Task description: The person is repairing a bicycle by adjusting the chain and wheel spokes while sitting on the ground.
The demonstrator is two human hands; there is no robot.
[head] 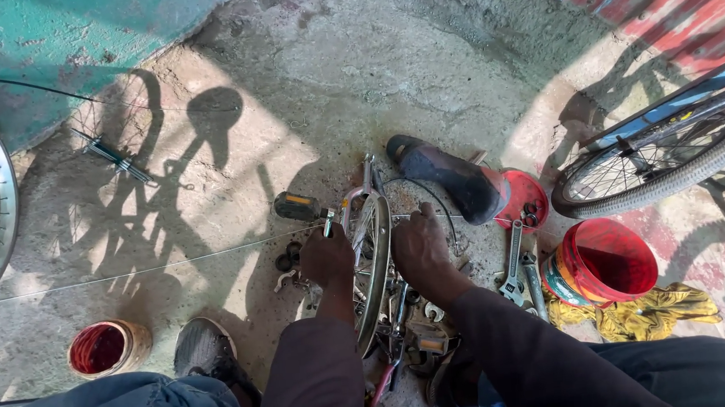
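Left hand (pixel 326 257) clenched on the crank by the pedal (pixel 297 206), right hand (pixel 419 250) gripping the wheel rim (pixel 373 262); wrenches (pixel 513 265) and red bucket (pixel 600 262) crowd the right, bare concrete left

both arms stretched down, left hand (pixel 326 257) fisted, right hand (pixel 421 246) curled in a grip

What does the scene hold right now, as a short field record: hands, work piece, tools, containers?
left hand: closed grip on a slim metal tool beside the black crank pedal
right hand: pressed on the silver bicycle wheel rim
tools: grey adjustable spanner on the concrete ground
containers: large red plastic bucket at right; small red-lined tin at left
cloth: yellow rag
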